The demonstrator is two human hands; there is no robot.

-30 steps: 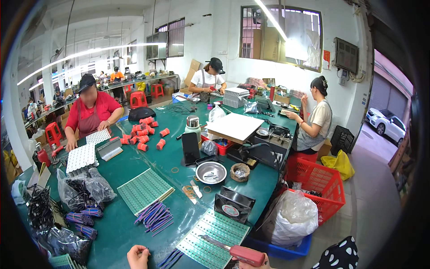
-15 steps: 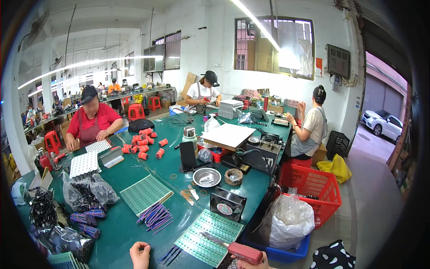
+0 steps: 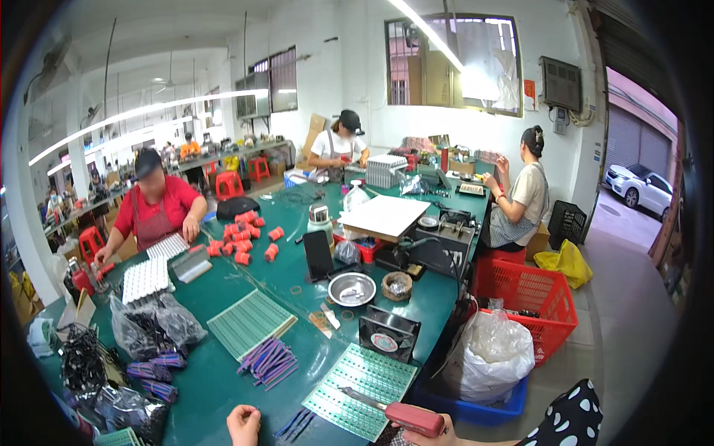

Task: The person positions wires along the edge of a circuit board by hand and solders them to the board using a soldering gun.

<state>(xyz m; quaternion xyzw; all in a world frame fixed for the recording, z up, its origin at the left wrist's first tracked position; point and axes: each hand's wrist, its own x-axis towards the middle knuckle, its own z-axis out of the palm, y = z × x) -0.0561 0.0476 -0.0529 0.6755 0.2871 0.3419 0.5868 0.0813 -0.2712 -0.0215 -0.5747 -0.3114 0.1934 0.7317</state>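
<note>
My left hand (image 3: pixel 243 425) is at the lower edge with its fingers curled closed; anything in them is too small to make out. My right hand (image 3: pixel 440 434) grips a red-handled soldering iron (image 3: pixel 416 419). Its metal tip points left over a green circuit board panel (image 3: pixel 374 369) lying on the table. A few dark blue wires (image 3: pixel 295 424) lie between my left hand and the panel's left edge. Farther off, a pile of purple wires (image 3: pixel 269 363) rests against a second green panel (image 3: pixel 251 324).
Behind the near panel stand a small black fan (image 3: pixel 387 336), a steel bowl (image 3: pixel 352 289) and a phone (image 3: pixel 318 254). Bagged black cables (image 3: pixel 123 405) crowd the left. Right of the table are a blue bin (image 3: pixel 513 404) and red crate (image 3: pixel 554 327). Three co-workers sit around the table.
The view has shifted slightly, moving the tabletop things rightward. More of my spotted right sleeve shows. The left co-worker in red has moved their hands. My right hand still holds the soldering iron over the panel.
</note>
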